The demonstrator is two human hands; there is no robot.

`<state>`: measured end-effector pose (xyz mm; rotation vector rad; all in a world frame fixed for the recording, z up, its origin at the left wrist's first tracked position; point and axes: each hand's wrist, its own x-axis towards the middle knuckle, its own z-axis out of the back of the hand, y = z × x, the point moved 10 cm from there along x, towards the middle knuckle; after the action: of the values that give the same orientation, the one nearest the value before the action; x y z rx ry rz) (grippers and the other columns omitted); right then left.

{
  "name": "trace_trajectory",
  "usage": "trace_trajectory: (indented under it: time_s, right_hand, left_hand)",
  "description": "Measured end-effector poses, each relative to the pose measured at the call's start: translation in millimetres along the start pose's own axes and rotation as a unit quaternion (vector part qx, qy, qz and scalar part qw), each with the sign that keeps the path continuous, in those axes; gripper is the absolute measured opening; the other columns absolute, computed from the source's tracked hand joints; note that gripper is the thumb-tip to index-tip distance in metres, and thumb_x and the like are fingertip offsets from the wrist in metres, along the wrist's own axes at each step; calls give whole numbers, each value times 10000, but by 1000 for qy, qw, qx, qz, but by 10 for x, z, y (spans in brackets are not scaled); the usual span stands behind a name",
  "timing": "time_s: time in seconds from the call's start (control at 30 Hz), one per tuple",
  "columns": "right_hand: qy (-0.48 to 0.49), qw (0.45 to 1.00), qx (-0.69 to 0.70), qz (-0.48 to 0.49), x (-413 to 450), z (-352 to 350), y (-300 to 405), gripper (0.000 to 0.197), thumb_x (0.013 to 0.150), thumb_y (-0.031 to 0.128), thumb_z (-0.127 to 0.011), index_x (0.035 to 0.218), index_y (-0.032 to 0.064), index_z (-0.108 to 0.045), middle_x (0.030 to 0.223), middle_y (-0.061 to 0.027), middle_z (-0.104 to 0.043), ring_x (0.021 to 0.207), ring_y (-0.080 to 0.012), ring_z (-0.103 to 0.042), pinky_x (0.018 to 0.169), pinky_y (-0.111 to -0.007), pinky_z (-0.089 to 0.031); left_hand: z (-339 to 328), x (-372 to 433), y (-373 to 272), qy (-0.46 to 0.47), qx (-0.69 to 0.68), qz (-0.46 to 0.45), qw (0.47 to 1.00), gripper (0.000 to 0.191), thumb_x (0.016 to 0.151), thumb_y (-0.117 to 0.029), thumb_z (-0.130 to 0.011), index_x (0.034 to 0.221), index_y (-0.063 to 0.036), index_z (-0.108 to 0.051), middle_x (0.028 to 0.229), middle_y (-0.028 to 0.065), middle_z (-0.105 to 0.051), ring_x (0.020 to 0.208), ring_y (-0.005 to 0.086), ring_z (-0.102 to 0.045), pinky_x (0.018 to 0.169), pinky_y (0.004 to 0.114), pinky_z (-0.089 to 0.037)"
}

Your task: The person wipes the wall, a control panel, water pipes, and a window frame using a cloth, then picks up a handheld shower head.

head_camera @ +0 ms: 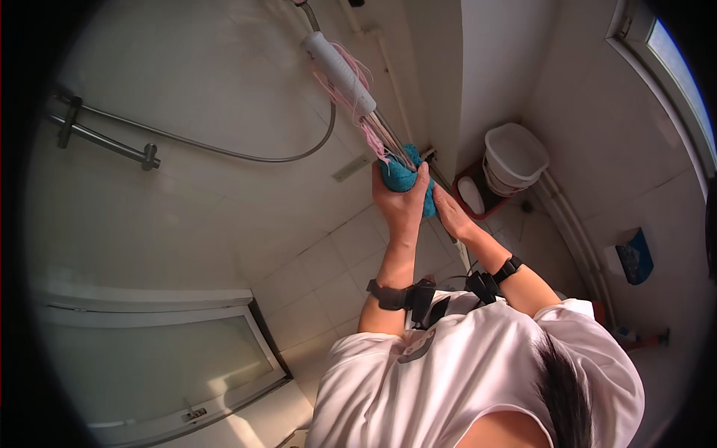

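Note:
A metal pole [389, 127] runs diagonally before me, with a white plastic sleeve [340, 73] on its upper part and pink strands [374, 140] hanging about it, so it looks like a mop. A teal fluffy cloth [399, 176] is bunched around the pole below the strands. My left hand [399, 196] grips this cloth and the pole, thumb along the near side. Just below and to the right, my right hand [450, 214] presses against the lower part of the cloth; its fingers are partly hidden. The pole's lower end continues past my right wrist.
A white bucket [515, 152] stands by a red basin [490, 210] in the corner, near wall pipes [577, 224]. A metal shower hose [224, 150] loops along the left wall from a rail [106, 141]. A frosted-glass door [162, 358] is at lower left; a blue tissue pack [636, 257] hangs right.

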<state>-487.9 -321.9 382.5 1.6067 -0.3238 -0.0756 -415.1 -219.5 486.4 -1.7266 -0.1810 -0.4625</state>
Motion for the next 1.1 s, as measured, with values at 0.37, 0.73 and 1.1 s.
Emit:
trace_trajectory:
  time_s: [0.37, 0.73, 1.1]
  right_hand:
    - [-24, 995, -91, -36, -158, 248, -712, 627, 1052, 570, -327, 917, 26, -608, 742, -31, -524, 723, -141, -507, 669, -284, -409]
    - [43, 958, -221, -179, -331, 479, -947, 687, 1030, 539, -281, 786, 15, -652, 708, -163, -638, 747, -377, -608, 757, -438, -467]
    - [70, 996, -47, -4, -269, -139, -293, 394, 981, 318, -641, 1233, 26, -562, 1016, -155, -653, 917, -280, -637, 853, -370, -492]
  left_hand:
    - [246, 271, -584, -18, -99, -9, 995, 493, 841, -96, -779, 1251, -14, -517, 1056, 53, -590, 938, 151, -599, 853, 313, -529]
    - [719, 352, -596, 2, -159, 14, 987, 521, 794, -325, -816, 1174, -63, -575, 1072, 66, -604, 975, 205, -614, 840, 368, -536]
    - [280, 16, -492, 43, -114, 96, 988, 450, 818, -163, -795, 1111, -58, -470, 862, 43, -570, 649, 124, -592, 499, 288, -546]
